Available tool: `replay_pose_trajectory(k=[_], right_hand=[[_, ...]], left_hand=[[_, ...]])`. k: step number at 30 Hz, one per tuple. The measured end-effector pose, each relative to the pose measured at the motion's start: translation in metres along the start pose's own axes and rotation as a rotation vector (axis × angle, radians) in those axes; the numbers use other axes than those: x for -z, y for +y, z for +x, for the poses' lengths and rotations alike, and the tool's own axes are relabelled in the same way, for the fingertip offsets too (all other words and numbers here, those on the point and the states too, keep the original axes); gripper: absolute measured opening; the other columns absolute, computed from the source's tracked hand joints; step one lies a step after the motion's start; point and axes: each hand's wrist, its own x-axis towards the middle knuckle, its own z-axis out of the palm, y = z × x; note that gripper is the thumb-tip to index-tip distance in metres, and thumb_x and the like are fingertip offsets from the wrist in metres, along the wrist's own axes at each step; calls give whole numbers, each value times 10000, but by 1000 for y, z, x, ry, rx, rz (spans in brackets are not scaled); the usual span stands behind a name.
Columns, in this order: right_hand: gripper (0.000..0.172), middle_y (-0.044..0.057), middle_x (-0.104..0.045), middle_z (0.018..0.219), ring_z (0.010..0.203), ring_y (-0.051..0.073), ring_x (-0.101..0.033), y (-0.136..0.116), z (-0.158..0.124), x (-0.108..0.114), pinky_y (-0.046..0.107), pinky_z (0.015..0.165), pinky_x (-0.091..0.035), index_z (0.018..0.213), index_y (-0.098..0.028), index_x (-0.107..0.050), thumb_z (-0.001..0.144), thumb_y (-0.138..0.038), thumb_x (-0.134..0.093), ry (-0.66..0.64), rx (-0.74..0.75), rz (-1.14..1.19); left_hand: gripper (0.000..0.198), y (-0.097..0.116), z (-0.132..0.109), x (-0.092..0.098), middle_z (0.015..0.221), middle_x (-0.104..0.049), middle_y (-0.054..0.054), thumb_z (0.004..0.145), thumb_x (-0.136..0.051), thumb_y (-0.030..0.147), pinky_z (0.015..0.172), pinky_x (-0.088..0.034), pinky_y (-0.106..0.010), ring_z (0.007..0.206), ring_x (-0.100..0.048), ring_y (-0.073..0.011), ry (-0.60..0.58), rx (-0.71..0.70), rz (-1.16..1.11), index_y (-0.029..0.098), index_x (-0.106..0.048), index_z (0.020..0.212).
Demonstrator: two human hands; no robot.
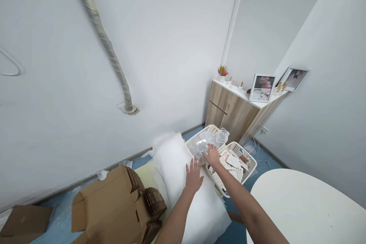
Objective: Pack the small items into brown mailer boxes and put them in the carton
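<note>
My left hand (193, 175) lies flat with fingers spread on a thick white foam sheet (183, 167), which is rolled or folded in a soft pile. My right hand (212, 155) reaches into a white plastic mesh basket (200, 137) and rests on clear plastic containers (200, 146) inside it. Whether those fingers grip the plastic, I cannot tell. Right beside it stands a second white mesh basket (243, 156), filled with small paper cards and packets (231, 162).
Flattened brown cardboard boxes (114, 206) lie at the lower left, with another cardboard piece (24, 221) beyond them. A white round tabletop (303, 206) fills the lower right. A wooden cabinet (231, 112) with framed photos stands in the corner, above a blue floor.
</note>
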Motion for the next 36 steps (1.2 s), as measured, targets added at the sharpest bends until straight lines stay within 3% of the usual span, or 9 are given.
replay_pose_trajectory(k=[7,13,17,21,23,25,29,32,36], right_hand=[[749,220,-506,1309,1224,385,-419,-36,37,-28,500,999,-325,1422,-125,-392,802,-479,-621,51,-89,-46],[644,210,-525,1271,1227,374,-430,-39,34,-32,540,1060,-268,1386,-140,-438,828,-413,-605,130,-2,15],[659,164,-492,1316,1236,327,-450,-23,11,-12,508,1035,-361,1420,-192,-375,847,-450,-572,225,125,268],[719,128,-464,1368,1282,274,-444,4,-33,25,451,1062,-383,1446,-227,-322,830,-452,-616,270,214,512],[740,114,-462,1389,1291,267,-444,19,-64,45,448,1065,-387,1445,-253,-326,810,-451,-651,262,217,577],[751,104,-455,1410,1305,266,-438,35,-99,66,444,1059,-397,1439,-273,-339,795,-456,-677,239,206,619],[785,108,-450,1425,1313,280,-435,70,-174,104,435,1066,-396,1429,-274,-373,758,-489,-719,224,157,660],[779,117,-468,1409,1297,294,-451,99,-227,128,442,1078,-384,1429,-265,-393,760,-502,-714,228,103,659],[773,108,-462,1403,1280,275,-464,138,-291,149,440,1058,-411,1435,-290,-391,759,-475,-718,225,40,703]], left_hand=[[894,-8,0,-20,1624,-85,-102,825,-583,331,1155,-38,-649,1480,-74,-356,87,-36,46,258,-60,1546],[872,-6,1,-6,1615,-128,-108,768,-602,224,1151,-33,-661,1477,-79,-370,35,-23,-42,243,-189,1536],[753,-5,8,17,1610,-157,-127,757,-516,98,1166,-101,-619,1483,-71,-342,14,20,-336,195,-345,1485],[511,9,18,43,1572,-285,-123,869,-475,216,1166,-252,-492,1460,-229,-281,96,85,-907,198,-482,1380],[428,27,20,55,1426,-496,-142,913,-480,376,1102,-366,-468,1339,-446,-281,-58,190,-1255,199,-551,1296],[492,52,15,65,1255,-620,-139,896,-510,523,1001,-468,-444,1153,-601,-266,-322,241,-1548,191,-572,1253],[595,115,-12,79,1124,-677,-97,838,-586,607,874,-534,-389,965,-665,-218,-754,143,-1755,225,-550,1293],[597,162,-40,79,1138,-671,-107,838,-589,600,845,-533,-382,971,-652,-230,-887,67,-1718,217,-555,1295],[577,218,-73,64,1127,-652,-98,818,-621,577,805,-529,-349,953,-638,-220,-977,-4,-1591,218,-564,1267]])
